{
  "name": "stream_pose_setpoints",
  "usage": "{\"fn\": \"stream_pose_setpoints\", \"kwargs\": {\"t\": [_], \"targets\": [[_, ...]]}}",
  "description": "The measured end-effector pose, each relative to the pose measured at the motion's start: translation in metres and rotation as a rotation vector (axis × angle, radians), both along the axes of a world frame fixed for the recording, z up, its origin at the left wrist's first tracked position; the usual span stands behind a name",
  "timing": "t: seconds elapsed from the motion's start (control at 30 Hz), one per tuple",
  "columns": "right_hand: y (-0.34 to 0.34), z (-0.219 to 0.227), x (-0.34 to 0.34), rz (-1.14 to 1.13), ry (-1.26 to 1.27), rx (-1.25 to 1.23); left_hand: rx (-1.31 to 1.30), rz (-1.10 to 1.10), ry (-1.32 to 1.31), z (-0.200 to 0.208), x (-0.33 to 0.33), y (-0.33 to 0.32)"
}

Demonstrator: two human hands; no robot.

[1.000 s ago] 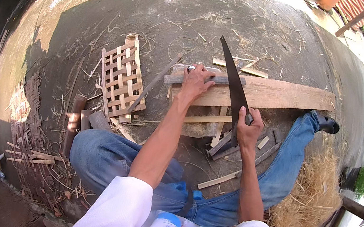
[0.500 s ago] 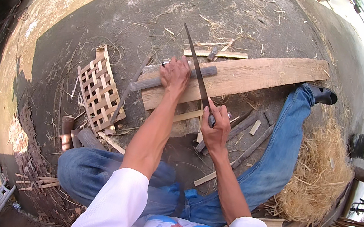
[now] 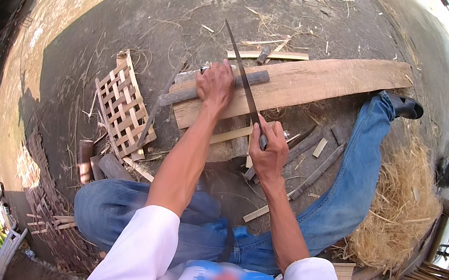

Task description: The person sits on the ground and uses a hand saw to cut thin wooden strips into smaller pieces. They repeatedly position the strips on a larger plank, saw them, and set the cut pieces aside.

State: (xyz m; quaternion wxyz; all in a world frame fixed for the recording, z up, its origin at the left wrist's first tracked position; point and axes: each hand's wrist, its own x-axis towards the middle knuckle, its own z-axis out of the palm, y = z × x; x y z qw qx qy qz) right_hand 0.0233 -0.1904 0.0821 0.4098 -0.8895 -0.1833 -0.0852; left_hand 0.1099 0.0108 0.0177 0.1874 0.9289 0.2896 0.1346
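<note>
An open-weave panel (image 3: 122, 100) of flat, pale strips lies at left. A rough, grey-brown round stick (image 3: 183, 96) rests on the plank (image 3: 329, 83), pinned by the left hand (image 3: 215, 84), fingers curled over it; firm pressure should stop rolling. The handsaw (image 3: 243, 73) crosses it close beside those fingers, so light, straight strokes suit its dark, tapering blade. The right hand (image 3: 269, 150) wraps its handle. Far right: wispy, straw-coloured shavings (image 3: 402, 211).
</note>
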Motion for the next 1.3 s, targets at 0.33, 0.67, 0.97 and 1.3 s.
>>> {"fn": "stream_pose_setpoints", "kwargs": {"t": [0.33,0.67,0.97,1.3], "targets": [[-0.026,0.001,-0.043,-0.031,0.091,0.001,0.105,0.070,0.000,-0.017,0.002,0.009],[-0.051,0.006,-0.062,-0.004,0.135,-0.041,0.016,0.043,-0.020,-0.015,-0.001,0.020],[-0.041,0.001,-0.045,-0.015,0.125,-0.065,0.014,0.100,0.134,-0.013,0.004,0.018],[0.002,-0.001,0.003,-0.004,0.030,-0.039,-0.054,0.059,0.196,-0.002,0.005,0.011]]}}
